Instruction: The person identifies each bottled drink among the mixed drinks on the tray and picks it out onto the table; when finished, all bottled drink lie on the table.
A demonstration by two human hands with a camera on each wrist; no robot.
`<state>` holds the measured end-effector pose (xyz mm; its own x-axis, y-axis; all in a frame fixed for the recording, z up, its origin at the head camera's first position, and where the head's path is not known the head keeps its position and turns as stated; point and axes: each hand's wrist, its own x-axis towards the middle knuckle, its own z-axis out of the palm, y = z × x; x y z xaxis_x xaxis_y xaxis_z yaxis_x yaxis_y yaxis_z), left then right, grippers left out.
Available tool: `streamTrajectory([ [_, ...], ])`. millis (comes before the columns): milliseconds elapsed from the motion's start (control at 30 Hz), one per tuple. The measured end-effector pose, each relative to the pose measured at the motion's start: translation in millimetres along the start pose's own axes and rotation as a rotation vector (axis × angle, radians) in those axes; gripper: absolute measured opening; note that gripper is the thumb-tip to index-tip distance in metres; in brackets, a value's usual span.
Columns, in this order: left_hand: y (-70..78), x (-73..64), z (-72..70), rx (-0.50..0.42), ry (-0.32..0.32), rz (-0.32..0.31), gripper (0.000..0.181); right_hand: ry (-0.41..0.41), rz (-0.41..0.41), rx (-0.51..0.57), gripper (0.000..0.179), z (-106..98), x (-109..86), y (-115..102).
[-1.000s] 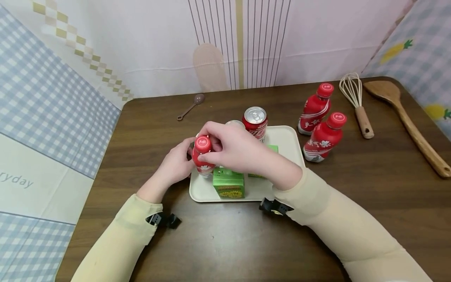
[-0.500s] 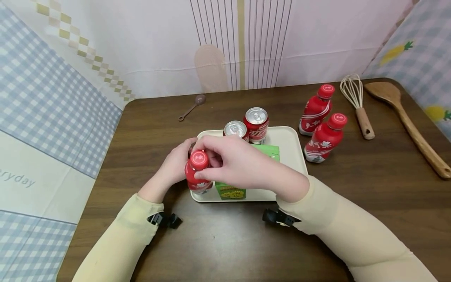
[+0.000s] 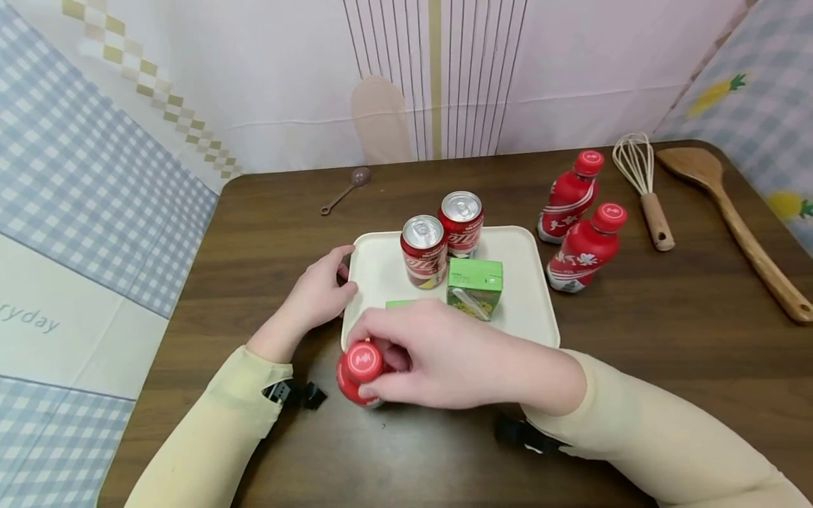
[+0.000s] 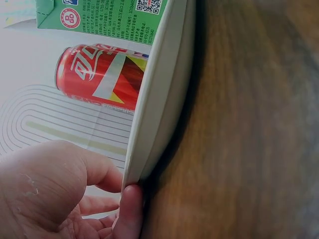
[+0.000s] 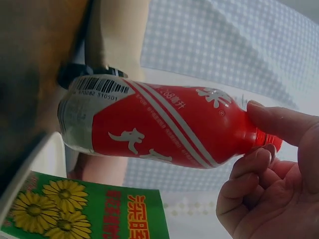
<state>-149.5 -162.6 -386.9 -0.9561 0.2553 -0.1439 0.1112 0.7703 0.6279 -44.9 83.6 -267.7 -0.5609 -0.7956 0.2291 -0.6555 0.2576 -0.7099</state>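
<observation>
My right hand (image 3: 444, 356) pinches a red plastic drink bottle (image 5: 164, 124) by its neck, just under the cap. In the head view the bottle is at the near left corner of the cream tray (image 3: 533, 282), in front of the rim. At the tray's left edge, my left hand (image 3: 317, 293) grips the rim between thumb and fingers. Two red soda cans (image 3: 424, 257) stand upright on the tray. A green drink carton (image 3: 475, 286) with a straw on its side stands beside them. Another green carton (image 5: 84, 209) is mostly hidden behind my right hand in the head view.
Two more red bottles (image 3: 581, 247) stand right of the tray. Farther right lie a whisk (image 3: 646, 190) and a wooden spatula (image 3: 737, 219). A small brown measuring spoon (image 3: 346, 190) lies at the back left. A printed curtain (image 3: 286, 85) hangs behind the table.
My right hand has brought the bottle from over the tray's left part toward me, past the near rim. The cans are now uncovered. My left hand stays at the tray's left edge.
</observation>
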Motion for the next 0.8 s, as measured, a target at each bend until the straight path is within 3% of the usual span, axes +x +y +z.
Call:
streamTrajectory([
  [200,0.7,-0.6,0.9,-0.016,-0.003,-0.010,0.065,-0.040,-0.003,0.045,0.019,-1.8,-21.1,0.9],
  [367,3.6,1.4,1.8,0.001,-0.011,-0.018,0.066,-0.016,0.002,0.142,0.023,-11.8,-48.1,10.8],
  [467,4.9,3.3,2.0,0.019,-0.011,-0.012,0.066,0.012,0.023,0.146,0.026,-21.2,-65.7,15.6],
  [667,2.9,3.7,1.4,0.030,0.001,-0.012,0.066,0.062,0.022,0.037,0.031,-45.2,-88.7,19.6],
  [800,0.2,2.3,2.8,0.030,0.001,-0.017,0.066,0.108,0.085,-0.024,0.036,-62.0,-103.4,24.8],
])
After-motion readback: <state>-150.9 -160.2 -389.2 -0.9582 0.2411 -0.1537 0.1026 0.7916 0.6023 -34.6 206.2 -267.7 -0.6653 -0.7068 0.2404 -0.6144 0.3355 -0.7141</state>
